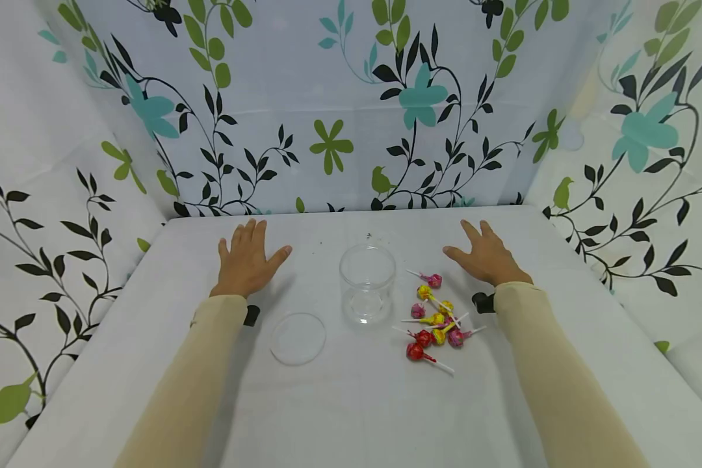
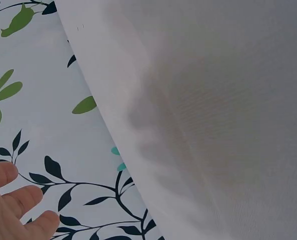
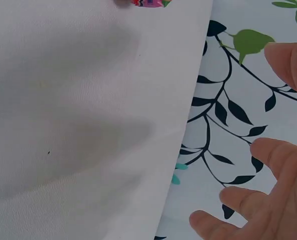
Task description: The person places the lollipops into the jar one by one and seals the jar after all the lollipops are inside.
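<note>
A clear glass jar [image 1: 366,283] stands open and upright in the middle of the white table [image 1: 351,403]. Its flat clear lid [image 1: 298,337] lies to the front left of it. Several wrapped lollipops [image 1: 432,320], red, yellow and pink, are scattered to the jar's right; one pink wrapper [image 3: 149,3] shows at the top of the right wrist view. My left hand [image 1: 246,259] lies flat on the table left of the jar, fingers [image 2: 18,202] spread. My right hand [image 1: 487,255] rests flat right of the lollipops, fingers [image 3: 261,197] straight. Neither hand holds anything.
Floral-print cloth walls [image 1: 351,110] close in the table at the back, left and right. The table's back edge [image 1: 351,211] runs just beyond both hands. Both forearms wear beige sleeves [image 1: 552,383].
</note>
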Tool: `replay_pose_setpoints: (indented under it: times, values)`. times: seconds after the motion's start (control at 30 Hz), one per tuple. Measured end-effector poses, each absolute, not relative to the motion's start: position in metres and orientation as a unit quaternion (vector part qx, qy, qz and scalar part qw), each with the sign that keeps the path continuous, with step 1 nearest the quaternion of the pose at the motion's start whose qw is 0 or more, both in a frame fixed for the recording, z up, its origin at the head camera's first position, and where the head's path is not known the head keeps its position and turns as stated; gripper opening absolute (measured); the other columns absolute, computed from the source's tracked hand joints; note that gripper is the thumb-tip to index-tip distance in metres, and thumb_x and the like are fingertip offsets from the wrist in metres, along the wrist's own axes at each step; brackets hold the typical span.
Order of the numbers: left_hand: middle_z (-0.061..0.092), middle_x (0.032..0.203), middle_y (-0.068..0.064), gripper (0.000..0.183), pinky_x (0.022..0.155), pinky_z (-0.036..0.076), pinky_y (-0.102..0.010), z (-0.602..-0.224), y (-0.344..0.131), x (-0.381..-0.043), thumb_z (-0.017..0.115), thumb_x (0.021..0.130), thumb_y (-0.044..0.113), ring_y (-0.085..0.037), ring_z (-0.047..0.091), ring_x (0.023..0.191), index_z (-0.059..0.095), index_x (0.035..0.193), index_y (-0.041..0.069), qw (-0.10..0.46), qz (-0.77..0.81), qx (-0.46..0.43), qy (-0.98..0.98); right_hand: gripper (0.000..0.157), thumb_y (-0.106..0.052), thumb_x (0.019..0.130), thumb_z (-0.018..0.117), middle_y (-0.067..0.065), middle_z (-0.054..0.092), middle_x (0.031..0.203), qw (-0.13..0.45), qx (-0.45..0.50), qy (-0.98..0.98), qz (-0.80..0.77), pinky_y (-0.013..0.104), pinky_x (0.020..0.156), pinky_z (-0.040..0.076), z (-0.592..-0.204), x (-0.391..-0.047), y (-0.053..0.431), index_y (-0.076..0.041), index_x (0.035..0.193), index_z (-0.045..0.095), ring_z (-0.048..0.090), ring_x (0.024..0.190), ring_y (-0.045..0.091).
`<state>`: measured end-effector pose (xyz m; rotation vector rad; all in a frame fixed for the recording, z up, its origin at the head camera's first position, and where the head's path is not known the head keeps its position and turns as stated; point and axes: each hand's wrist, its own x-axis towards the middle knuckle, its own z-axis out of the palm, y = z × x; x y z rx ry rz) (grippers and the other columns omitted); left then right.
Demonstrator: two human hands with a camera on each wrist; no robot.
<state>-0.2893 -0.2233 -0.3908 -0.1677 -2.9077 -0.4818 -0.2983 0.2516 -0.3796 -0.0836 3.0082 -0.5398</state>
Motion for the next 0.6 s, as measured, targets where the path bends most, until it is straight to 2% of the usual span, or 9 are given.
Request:
replay_pose_setpoints:
  times: [0.2, 0.37, 0.43, 0.6]
  values:
    - [0.021, 0.17, -0.024, 0.096, 0.118, 0.009, -0.075, -0.391, -0.221, -0.288, 0.048, 0.1, 0.07, -0.046, 0.02, 0.155, 0.02, 0.165, 0.006, 0.105, -0.198, -0.071, -0.972, 0.087, -0.056, 0.101, 0.057, 0.034, 0.022, 0.165, 0.07, -0.049, 0.976, -0.203, 0.072, 0.115, 0.029, -0.378, -0.298, 0.243, -0.006, 0.164, 0.026, 0.03, 0.147, 0.055]
    - [0.028, 0.167, -0.024, 0.096, 0.12, 0.019, -0.07, -0.39, -0.211, -0.282, 0.053, 0.1, 0.066, -0.047, 0.028, 0.152, 0.019, 0.165, 0.004, 0.117, -0.24, -0.094, -0.959, 0.07, -0.044, 0.099, 0.066, 0.03, 0.048, 0.149, 0.109, -0.063, 0.963, -0.237, 0.063, 0.104, 0.048, -0.377, -0.296, 0.235, -0.006, 0.154, 0.044, 0.052, 0.129, 0.047]
    - [0.026, 0.168, -0.023, 0.098, 0.121, 0.019, -0.068, -0.39, -0.207, -0.28, 0.053, 0.099, 0.067, -0.045, 0.027, 0.153, 0.017, 0.166, 0.006, 0.109, -0.264, -0.1, -0.953, 0.063, -0.04, 0.098, 0.069, 0.028, 0.056, 0.14, 0.129, -0.07, 0.959, -0.243, 0.058, 0.098, 0.053, -0.378, -0.297, 0.232, -0.006, 0.148, 0.051, 0.058, 0.119, 0.044]
    - [0.019, 0.172, -0.016, 0.101, 0.123, 0.021, -0.064, -0.39, -0.193, -0.272, 0.053, 0.097, 0.072, -0.04, 0.021, 0.157, 0.011, 0.168, 0.014, 0.074, -0.328, -0.109, -0.935, 0.047, -0.034, 0.096, 0.072, 0.022, 0.064, 0.126, 0.17, -0.092, 0.951, -0.242, 0.054, 0.096, 0.054, -0.381, -0.3, 0.226, -0.006, 0.133, 0.064, 0.061, 0.109, 0.037]
